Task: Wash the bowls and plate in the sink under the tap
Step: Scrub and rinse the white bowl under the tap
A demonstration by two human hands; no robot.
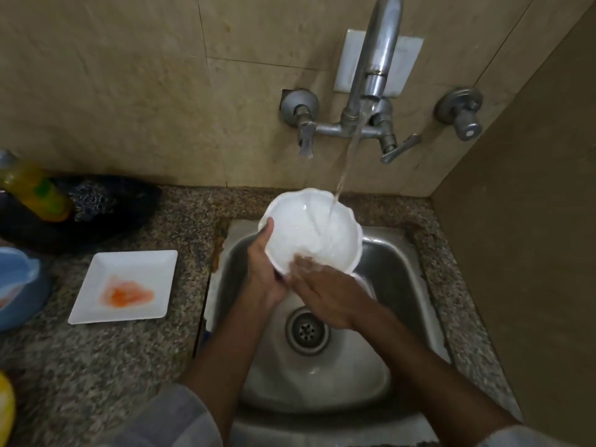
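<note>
Rinsing under the running tap point(377, 59), a white scalloped bowl point(311, 227) is held tilted over the sink point(383, 262), the stream of water point(346, 169) landing inside it near its far rim; the left hand point(264, 269) grips the bowl at its left edge, thumb hooked over the rim and fingers curled beneath; the right hand point(325, 295) lies with straight fingers pressed into the bowl's near inner wall, apparently rubbing it, grasping nothing. Just below the bowl, a sliver of something white shows at the right hand's far side; whether it is a second dish cannot be told. On the speckled surface point(135, 359) to the left of the sink sits a square white plate point(96, 298), smeared orange in the middle and clearly unwashed; further left, a blue bowl point(16, 288) is cut off by the frame's edge; behind them stand a yellow soap bottle point(35, 195) and a dark scrubber point(87, 198). Judging from this, the task is at an early stage: one bowl is under way; the plate and blue bowl remain.
</note>
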